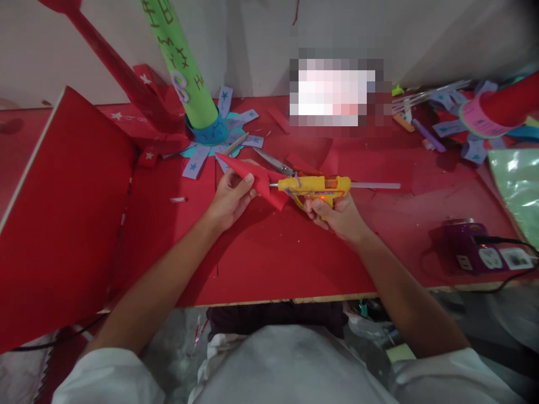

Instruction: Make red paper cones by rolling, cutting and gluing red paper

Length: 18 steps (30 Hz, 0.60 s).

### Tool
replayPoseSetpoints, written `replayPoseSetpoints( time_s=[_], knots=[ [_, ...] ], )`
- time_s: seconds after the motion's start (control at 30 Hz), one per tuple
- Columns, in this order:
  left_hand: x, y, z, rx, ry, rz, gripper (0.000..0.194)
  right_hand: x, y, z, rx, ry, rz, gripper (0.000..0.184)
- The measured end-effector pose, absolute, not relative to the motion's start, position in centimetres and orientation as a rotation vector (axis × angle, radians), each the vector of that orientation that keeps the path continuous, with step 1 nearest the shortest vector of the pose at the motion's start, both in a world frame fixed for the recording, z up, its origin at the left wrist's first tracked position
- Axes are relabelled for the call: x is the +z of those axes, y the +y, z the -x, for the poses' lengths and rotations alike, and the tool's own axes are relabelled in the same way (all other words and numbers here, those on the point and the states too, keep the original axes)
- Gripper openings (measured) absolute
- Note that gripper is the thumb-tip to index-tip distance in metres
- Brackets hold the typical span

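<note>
My left hand [234, 193] is closed on a pointed piece of folded red paper [252, 177], thumb on top. In my right hand [332, 212] is a yellow glue gun [314, 184], with the fingers wrapped round its grip and an orange light glowing near them. The metal nozzle points left and meets the red paper near its open edge; whether it touches cannot be made out. A translucent glue stick [377, 185] sticks out of the gun's back end. Scissors [275, 163] lie just behind the paper, partly hidden.
A green paper tube [189, 73] stands upright at the back left on blue paper petals. At the right are a purple power box [471, 247] with a cable and a pink-ringed red tube [484, 115]. A red panel [71, 219] rises at the left. Glue sticks [438, 95] lie behind.
</note>
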<state>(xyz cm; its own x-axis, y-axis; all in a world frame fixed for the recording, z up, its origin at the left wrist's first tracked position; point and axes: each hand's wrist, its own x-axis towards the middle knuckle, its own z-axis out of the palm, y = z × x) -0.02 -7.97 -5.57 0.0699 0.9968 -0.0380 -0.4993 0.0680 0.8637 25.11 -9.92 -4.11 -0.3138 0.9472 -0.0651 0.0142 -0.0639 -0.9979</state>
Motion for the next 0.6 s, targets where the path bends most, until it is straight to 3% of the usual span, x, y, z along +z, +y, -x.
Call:
replayPoseSetpoints(
  time_s=[0.6],
  knots=[
    [-5.97,-8.05,0.2,1.313,0.809,-0.769,0.049,-4.44,-10.01,-25.18,1.535,-1.42,1.076,0.062]
  ],
)
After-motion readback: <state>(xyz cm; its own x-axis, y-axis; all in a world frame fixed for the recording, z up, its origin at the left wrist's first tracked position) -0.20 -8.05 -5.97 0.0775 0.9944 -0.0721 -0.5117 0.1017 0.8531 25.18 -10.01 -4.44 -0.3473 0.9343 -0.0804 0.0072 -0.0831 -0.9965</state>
